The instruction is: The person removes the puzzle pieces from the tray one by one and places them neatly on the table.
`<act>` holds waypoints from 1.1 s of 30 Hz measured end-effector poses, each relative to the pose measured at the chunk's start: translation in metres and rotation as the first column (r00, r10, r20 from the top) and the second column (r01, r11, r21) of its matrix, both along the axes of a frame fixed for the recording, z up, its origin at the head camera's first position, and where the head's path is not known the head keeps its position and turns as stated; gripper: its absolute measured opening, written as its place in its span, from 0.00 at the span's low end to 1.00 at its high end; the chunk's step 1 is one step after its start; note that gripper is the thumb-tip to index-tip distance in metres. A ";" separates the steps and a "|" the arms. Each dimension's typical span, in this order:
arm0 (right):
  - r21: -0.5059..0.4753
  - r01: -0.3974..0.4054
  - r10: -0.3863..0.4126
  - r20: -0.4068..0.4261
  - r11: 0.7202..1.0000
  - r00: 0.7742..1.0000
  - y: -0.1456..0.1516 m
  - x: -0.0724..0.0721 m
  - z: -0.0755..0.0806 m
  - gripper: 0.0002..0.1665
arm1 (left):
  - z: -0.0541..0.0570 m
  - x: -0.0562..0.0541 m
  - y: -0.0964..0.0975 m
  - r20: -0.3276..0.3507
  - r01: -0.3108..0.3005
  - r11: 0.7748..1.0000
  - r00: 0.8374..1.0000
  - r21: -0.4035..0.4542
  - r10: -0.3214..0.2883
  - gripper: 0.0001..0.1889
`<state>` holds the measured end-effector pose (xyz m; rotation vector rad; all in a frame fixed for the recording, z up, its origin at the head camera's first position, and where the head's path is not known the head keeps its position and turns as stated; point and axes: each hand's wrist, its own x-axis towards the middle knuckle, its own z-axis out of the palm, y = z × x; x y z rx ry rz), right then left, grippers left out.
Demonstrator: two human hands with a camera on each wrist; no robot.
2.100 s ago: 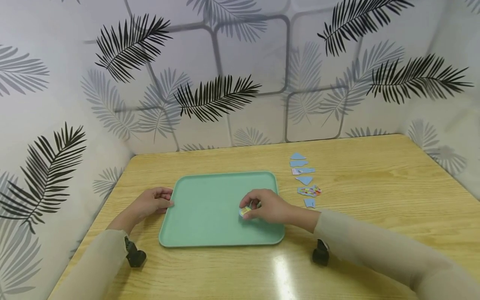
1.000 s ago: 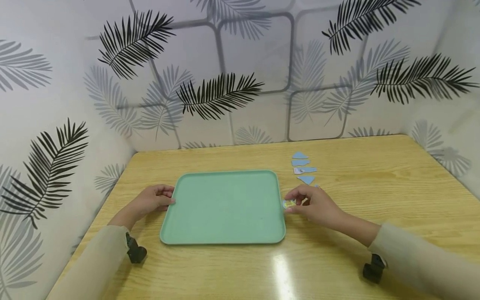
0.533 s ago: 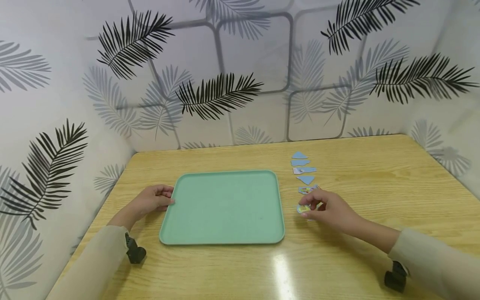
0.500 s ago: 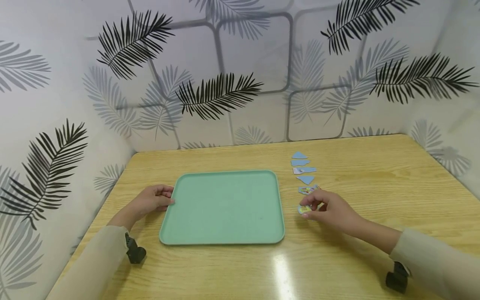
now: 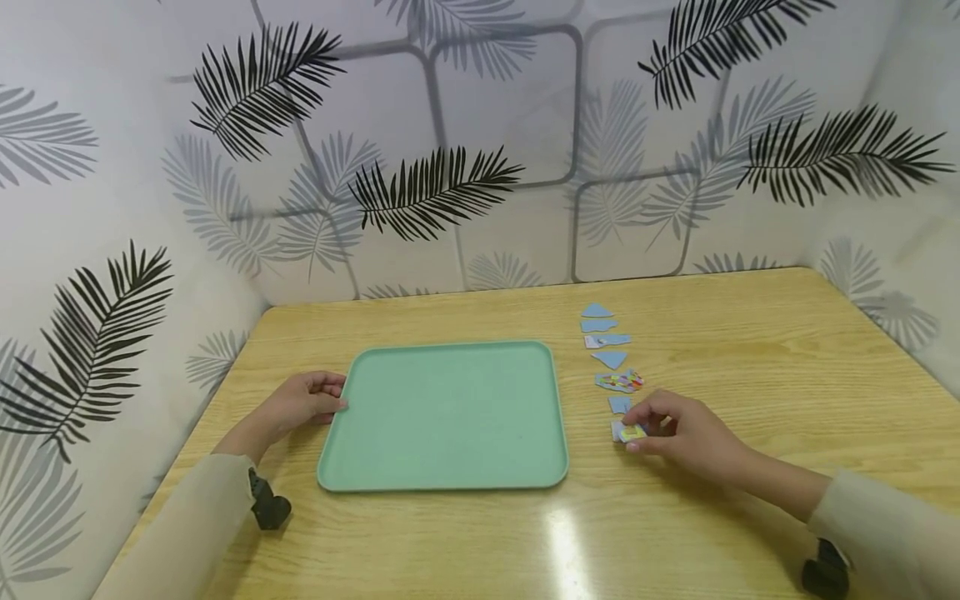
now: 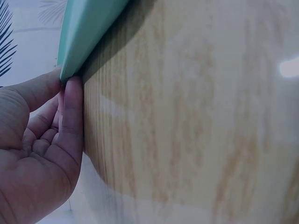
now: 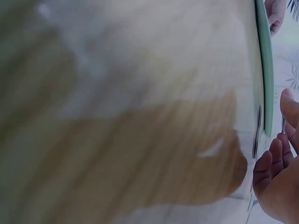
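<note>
The left hand (image 5: 307, 400) holds the left rim of a green tray (image 5: 442, 417); in the left wrist view its thumb and a finger (image 6: 72, 107) pinch the tray's edge (image 6: 84, 37). To the right of the tray, the right hand (image 5: 686, 433) pinches a small yellow-and-blue puzzle piece (image 5: 633, 433) between thumb and fingers, low over the table. A pale blue piece (image 5: 617, 431) shows just beside and under it, partly covered. In the right wrist view, the held piece appears edge-on as a thin line (image 7: 283, 123).
A column of flat blue puzzle pieces runs away from the right hand: a plain one (image 5: 619, 405), a multicoloured one (image 5: 621, 382), a triangular one (image 5: 611, 359) and several more behind. The wooden table (image 5: 420, 542) meets a leaf-patterned wall covering (image 5: 510, 225).
The right hand has carried the yellow-and-blue puzzle piece from over the tray rightward to the near end of the column. The left hand stays on the tray rim.
</note>
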<state>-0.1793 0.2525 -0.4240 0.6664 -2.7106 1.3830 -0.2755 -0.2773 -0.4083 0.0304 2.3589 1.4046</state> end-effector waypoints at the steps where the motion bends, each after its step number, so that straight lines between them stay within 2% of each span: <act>1: 0.004 0.000 0.000 -0.001 1.000 1.000 0.002 0.000 -0.001 0.13 | 0.000 0.000 0.000 0.000 0.001 1.000 1.000 0.000 -0.001 0.28; 7: 0.027 -0.009 0.009 -0.007 1.000 1.000 0.009 0.002 -0.004 0.14 | 0.000 0.000 0.000 -0.007 0.000 1.000 1.000 -0.005 0.000 0.28; 17: 0.010 -0.023 0.022 0.052 1.000 0.998 0.011 0.006 -0.007 0.16 | -0.001 0.000 0.000 0.000 -0.012 1.000 1.000 0.000 0.012 0.28; 33: 0.029 -0.093 0.093 -0.001 0.995 0.996 0.011 0.004 -0.013 0.18 | -0.002 -0.001 0.000 -0.002 -0.012 1.000 1.000 0.005 0.012 0.28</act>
